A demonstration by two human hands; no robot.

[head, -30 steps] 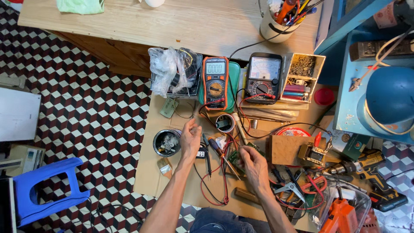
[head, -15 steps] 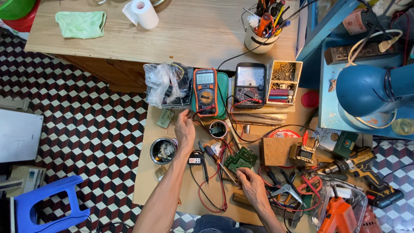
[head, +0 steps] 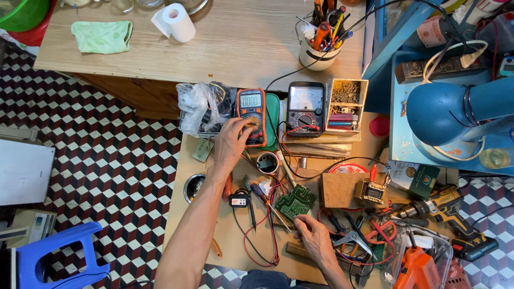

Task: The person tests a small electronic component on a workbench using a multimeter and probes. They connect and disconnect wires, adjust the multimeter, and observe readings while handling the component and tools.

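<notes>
My left hand (head: 231,140) reaches forward, and its fingers rest on the dial of the orange digital multimeter (head: 251,107). My right hand (head: 313,235) lies low on the small workbench (head: 225,235), fingers pinched at the near edge of a green circuit board (head: 296,202). Red and black test leads (head: 262,235) loop across the bench between my arms. A black analogue meter (head: 305,103) stands just right of the orange one.
A parts box (head: 345,104), a crumpled plastic bag (head: 201,106), a metal tin (head: 194,186), pliers (head: 350,235), a cordless drill (head: 450,214) and an orange tool (head: 417,265) crowd the bench. A blue lamp (head: 455,109) hangs right. Behind, a wooden table (head: 246,48) bears a pen cup (head: 320,40), tissue roll (head: 174,21) and green cloth (head: 103,35).
My left hand rose from the bench middle to the orange multimeter's dial. My right hand settled lower at the circuit board's edge. The view tilted, showing more of the wooden table.
</notes>
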